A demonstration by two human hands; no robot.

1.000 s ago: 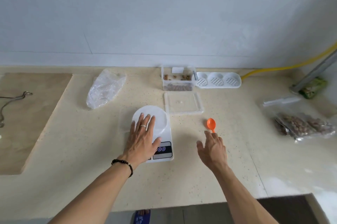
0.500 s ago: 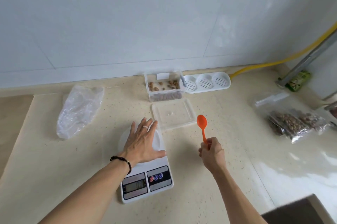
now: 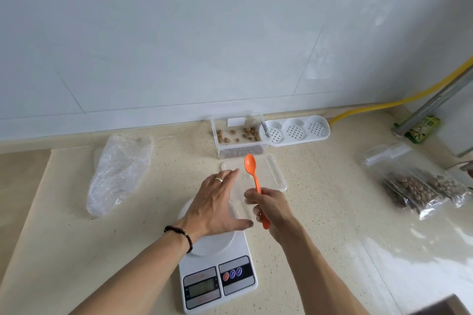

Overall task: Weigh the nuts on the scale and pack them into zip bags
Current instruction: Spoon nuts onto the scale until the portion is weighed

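Head view, nearest first: a white digital kitchen scale (image 3: 217,276) sits on the speckled beige worktop (image 3: 320,250), its round platter partly under the left hand (image 3: 216,206), whose fingers are straight and spread, gripping nothing. Just right of it, the right hand (image 3: 272,208) has its fingers curled round the handle of an orange plastic spoon (image 3: 254,180). The spoon's long axis runs away from the person, bowl end forward, over a clear plastic lid (image 3: 275,173). Straight beyond the bowl stands the clear rectangular tub holding brown nuts (image 3: 238,133). I judge the right hand is the better placed to scoop. Filled clear zip bags (image 3: 419,191) lie well apart to the right.
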